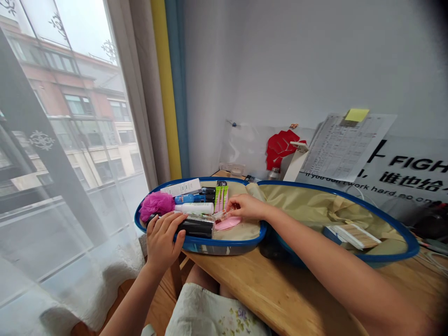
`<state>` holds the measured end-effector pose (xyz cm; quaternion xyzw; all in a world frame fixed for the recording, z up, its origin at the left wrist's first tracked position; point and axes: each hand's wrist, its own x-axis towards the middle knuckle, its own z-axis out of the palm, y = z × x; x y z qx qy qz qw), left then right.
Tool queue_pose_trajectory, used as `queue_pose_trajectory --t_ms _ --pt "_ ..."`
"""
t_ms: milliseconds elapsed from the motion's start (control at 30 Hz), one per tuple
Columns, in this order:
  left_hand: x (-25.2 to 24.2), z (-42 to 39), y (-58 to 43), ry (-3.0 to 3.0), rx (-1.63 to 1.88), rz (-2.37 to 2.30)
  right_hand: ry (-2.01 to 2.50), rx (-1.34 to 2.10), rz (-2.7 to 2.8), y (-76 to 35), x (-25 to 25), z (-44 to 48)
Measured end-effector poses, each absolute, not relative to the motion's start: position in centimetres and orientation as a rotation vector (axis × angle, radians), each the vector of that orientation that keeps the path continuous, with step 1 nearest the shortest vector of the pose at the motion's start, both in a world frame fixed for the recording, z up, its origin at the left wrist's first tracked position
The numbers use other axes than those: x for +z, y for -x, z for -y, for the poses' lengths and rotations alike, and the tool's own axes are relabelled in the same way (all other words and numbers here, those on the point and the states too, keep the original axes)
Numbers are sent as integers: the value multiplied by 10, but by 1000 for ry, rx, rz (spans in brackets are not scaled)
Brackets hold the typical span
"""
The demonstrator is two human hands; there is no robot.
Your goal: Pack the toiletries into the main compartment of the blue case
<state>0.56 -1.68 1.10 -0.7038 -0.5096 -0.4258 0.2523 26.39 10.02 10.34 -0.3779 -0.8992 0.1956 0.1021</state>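
Observation:
An open suitcase with a blue rim (224, 243) lies spread on a wooden table. My right hand (245, 207) reaches into its left half, fingers pinched on a small clear plastic item (220, 215) whose kind I cannot make out. Just beneath is a pink oval object (228, 223). Across the near-left rim rests my left hand (164, 238), fingers extended and thumb apart, against a black cylindrical bottle (196, 227). Packed around are a purple bath puff (157, 206), a white box (184, 187), a blue bottle (185, 199), a white tube (194, 208) and green-and-pink packs (221, 196).
In the suitcase's right half lies a blue-and-white box (353, 235) on beige lining. The wooden table (259, 284) extends along the near side. Papers (346, 149) and a red fist cutout (282, 147) stand by the wall. Sheer curtains (70, 186) hang at left.

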Motion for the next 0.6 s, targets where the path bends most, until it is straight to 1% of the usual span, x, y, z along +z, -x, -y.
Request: queue_pose_trajectory --t_ms 233,600 --pt "11 17 -6 1913 -1166 1398 1116 616 2711 -265 102 -100" --pt "12 17 -6 1910 -1167 1396 1166 579 2718 -265 97 -103"
